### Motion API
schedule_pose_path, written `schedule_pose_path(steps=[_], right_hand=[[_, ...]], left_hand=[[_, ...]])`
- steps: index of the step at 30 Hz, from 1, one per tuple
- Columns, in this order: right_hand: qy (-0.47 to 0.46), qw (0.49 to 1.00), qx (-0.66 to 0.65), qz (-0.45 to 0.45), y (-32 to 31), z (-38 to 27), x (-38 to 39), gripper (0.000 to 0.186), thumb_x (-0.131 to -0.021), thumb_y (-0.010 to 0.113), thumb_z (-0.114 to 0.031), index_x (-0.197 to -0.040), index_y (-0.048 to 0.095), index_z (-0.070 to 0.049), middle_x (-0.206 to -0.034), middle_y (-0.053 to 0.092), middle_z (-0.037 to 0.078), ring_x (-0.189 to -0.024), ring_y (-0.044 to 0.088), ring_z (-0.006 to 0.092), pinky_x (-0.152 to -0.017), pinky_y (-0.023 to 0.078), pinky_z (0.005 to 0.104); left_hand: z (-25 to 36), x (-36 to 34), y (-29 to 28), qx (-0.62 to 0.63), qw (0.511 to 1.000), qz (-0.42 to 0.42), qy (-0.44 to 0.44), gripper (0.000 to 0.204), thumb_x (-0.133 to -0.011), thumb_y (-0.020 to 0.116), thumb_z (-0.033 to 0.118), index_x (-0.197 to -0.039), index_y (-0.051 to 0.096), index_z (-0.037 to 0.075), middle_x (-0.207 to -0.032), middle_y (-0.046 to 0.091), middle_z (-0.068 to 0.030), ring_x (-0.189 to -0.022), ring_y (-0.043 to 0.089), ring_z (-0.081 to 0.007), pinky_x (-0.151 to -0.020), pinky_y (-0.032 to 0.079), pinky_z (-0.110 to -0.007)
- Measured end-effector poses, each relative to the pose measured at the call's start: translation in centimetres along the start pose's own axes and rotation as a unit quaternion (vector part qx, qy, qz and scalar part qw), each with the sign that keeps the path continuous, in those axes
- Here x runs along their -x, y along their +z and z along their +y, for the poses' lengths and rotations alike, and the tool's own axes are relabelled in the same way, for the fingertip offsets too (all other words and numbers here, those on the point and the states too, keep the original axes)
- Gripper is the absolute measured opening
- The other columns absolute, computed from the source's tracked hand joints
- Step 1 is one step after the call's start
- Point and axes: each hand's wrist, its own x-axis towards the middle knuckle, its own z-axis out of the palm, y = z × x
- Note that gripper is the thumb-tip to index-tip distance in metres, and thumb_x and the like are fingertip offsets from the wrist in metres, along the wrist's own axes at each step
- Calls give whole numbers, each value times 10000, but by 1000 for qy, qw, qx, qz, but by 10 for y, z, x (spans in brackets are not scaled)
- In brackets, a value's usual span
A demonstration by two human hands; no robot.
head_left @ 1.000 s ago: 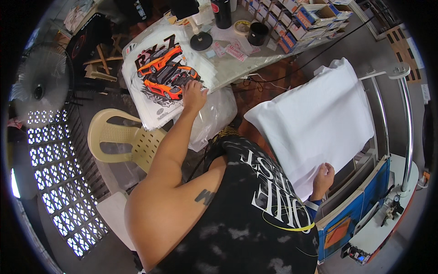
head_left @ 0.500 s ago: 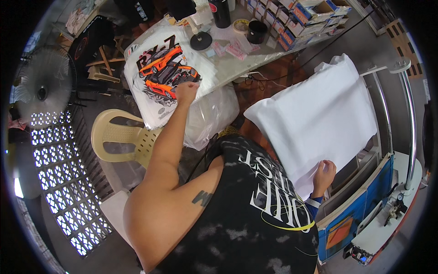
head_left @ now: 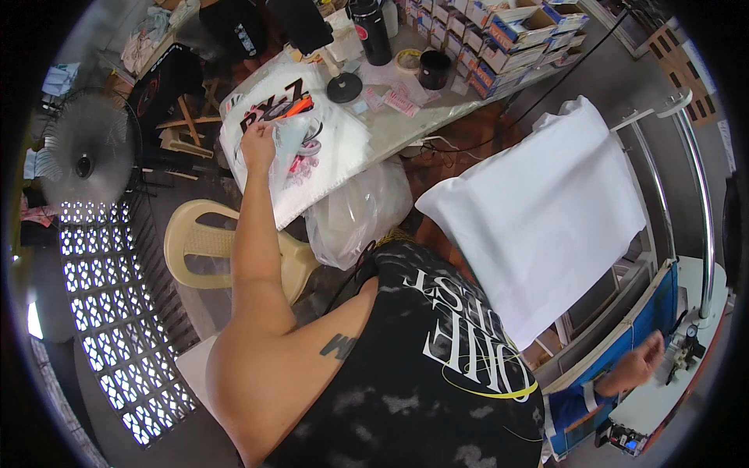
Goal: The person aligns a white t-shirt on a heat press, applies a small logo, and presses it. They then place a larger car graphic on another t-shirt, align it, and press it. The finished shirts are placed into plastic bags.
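L hand [head_left: 257, 146] pinching printed film [head_left: 289, 139], fingers nearly closed | film curling above left part of table [head_left: 402, 131] | R hand [head_left: 636, 364] hanging half-curled right of table, seemingly empty | advise lifting evenly, avoiding creases

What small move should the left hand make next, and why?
Perhaps lift the thin, whitish printed sheet clear of the white stack of sheets: the left hand appears to pinch its folded-back edge, yet its upper part, with black lettering, seems to lie on the stack.
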Motion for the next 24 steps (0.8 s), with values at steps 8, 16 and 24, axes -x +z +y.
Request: schedule_pose_path(steps=[8, 16, 24], right_hand=[[10, 945, 311, 95, -159, 59, -102, 431, -1042, 596, -394, -1217, 715, -18, -1224, 713, 171, -1135, 676, 309, -952, 527, 378], [151, 917, 359, -87, -183, 153, -144, 532, -1078, 437, -414, -1299, 621, 34, -1318, 613, 291, -1239, 568, 446, -1060, 428, 471], [174, 906, 375, -96, -199, 134, -167, 275, -1006, 536, -186, -1116, 675, 24, -1152, 696, 259, -1075, 660, 442, -901, 511, 500]], left_hand=[[112, 5, -6, -317, 908, -156, 226, 189, -927, 533, 68, -1061, 663, 39, -1048, 699, -243, -1005, 663, -443, -854, 515, -537], [390, 88, -78, -134, 621, -623, 456, 229, -800, 709, 12, -1021, 722, 71, -963, 735, -158, -932, 710, -344, -817, 554, -418], [520, 24, -26, 270, 737, -547, 291, 142, -875, 724, 19, -988, 652, 67, -897, 650, 24, -748, 609, -41, -586, 455, -202]])
